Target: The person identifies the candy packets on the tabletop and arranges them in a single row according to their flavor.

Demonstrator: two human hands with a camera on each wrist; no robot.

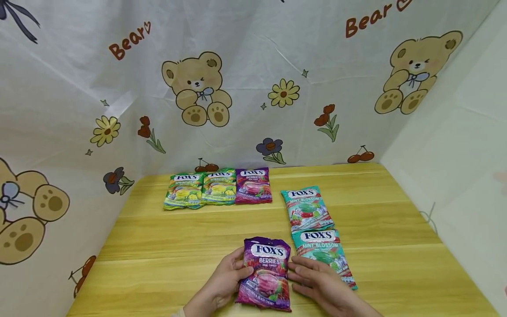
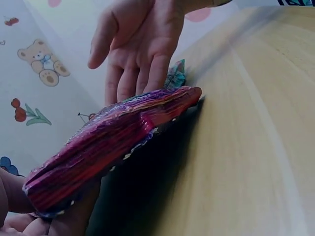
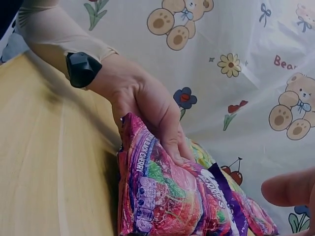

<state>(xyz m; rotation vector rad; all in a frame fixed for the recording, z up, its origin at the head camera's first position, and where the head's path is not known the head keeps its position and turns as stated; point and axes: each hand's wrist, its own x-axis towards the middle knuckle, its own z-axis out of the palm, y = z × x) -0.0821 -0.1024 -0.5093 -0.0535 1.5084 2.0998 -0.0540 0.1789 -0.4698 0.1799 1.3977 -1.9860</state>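
Two hands steady a purple bag of berry sweets at the near edge of a wooden worktop.

The left hand (image 1: 225,281) curls around the left edge of the purple berries bag (image 1: 266,274), thumb on its face and fingers beneath, lifting that side off the worktop (image 1: 158,259); the right hand (image 1: 317,281) lies open with straight fingers against the bag's right edge. The bag looks light, soft and crinkly, its glossy film likely slick and its loose contents apt to shift, so a hold at the side edges or the sealed top seems the surest. Just beside it lie two teal mint bags (image 1: 313,229), end to end. Farther back, two green bags (image 1: 201,188) and a second purple bag (image 1: 253,185) sit in a row before the bear-print curtain (image 1: 198,88).
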